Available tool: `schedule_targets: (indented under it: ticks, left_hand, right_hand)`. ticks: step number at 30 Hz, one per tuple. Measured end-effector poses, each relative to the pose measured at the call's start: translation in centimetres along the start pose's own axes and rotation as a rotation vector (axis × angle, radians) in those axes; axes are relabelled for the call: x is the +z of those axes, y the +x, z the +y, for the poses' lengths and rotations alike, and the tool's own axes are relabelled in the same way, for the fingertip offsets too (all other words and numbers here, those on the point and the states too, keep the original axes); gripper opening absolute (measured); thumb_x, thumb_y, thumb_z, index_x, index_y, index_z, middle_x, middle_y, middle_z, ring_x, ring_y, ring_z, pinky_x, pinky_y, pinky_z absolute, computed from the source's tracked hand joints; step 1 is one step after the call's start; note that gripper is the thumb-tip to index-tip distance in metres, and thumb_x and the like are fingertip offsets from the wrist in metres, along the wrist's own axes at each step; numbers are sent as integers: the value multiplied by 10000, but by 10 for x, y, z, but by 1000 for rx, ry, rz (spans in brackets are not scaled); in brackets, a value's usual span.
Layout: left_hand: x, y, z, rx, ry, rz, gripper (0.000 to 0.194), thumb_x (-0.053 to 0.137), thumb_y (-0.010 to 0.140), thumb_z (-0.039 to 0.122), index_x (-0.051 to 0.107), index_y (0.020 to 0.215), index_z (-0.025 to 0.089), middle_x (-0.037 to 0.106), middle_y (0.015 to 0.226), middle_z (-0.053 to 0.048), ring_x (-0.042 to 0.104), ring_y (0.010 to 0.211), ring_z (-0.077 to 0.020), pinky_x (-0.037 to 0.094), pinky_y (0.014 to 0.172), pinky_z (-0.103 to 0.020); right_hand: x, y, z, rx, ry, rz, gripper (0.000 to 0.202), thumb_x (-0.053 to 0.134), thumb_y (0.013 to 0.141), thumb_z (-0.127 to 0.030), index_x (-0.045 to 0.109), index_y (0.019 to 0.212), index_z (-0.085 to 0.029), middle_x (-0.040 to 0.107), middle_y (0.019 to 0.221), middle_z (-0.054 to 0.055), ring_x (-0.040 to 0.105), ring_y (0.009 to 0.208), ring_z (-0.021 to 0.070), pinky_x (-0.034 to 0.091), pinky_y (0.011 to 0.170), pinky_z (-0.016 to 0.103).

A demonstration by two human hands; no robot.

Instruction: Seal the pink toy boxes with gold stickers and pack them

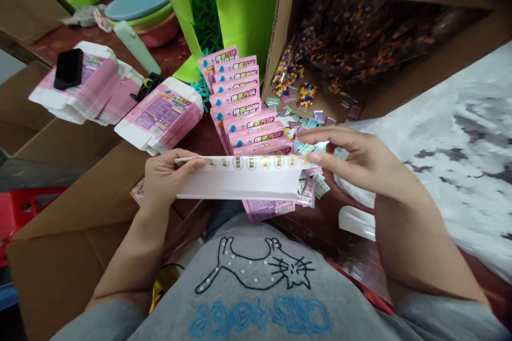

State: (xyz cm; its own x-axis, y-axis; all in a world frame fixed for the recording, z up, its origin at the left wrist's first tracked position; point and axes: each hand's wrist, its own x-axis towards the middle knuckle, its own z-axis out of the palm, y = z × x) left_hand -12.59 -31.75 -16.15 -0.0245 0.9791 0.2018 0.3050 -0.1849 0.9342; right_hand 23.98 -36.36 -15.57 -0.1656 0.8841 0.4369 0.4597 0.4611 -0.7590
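Right over at the left edge of the frame, a red crate point(24, 208) sits beside an open cardboard box point(68, 224). Above them, in the upper left, a black phone point(69, 68) lies on a stack of pink-and-white cartons point(102, 85), with blue, green and reddish basins point(138, 4) behind. A second carton stack point(166, 112) lies nearer the middle, just above the person's left hand point(166, 176).

That hand is closed on the left end of a long white piece point(240, 181), thumb over the near face, fingers mostly hidden behind. The piece lies level across the centre of the frame, between the two hands, a row of gold round marks along its upper edge. Just above it, pink printed packets point(244, 101) run up the picture in an overlapping row; another pink printed item point(269, 210) shows below its lower edge.

At the piece's right end comes the right hand point(360, 157), half open, thumb and forefinger spread apart. Its thumb tip is right by the corner; I can't tell whether it presses on it. Small sachets point(320, 186) are scattered around there. A big carton of colourful bits point(356, 53) fills the upper right, and crumpled white plastic point(452, 170) covers the right side.
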Motion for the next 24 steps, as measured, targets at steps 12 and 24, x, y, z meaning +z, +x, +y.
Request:
schedule_targets:
  ticks: [12,24]
  left_hand:
    - [-31,-24,-14,-240,15,-235,111,884,681,323,798,660,255,726,598,-7,572,466,-142,399,420,-242]
    - [-39,-25,-28,-242,-57,-125,152,934,680,327,800,673,255,697,598,-4,538,462,-126,339,390,-254]
  right_hand:
    - [13,-4,-9,-82,83,-306,188,829,966,-352,837,1151,-319,824,1185,43,774,1095,225,621,986,390]
    - [23,6,-20,-83,35,-410,127,791,1002,-400,809,1053,-285,810,1126,55,767,1084,237,620,965,396]
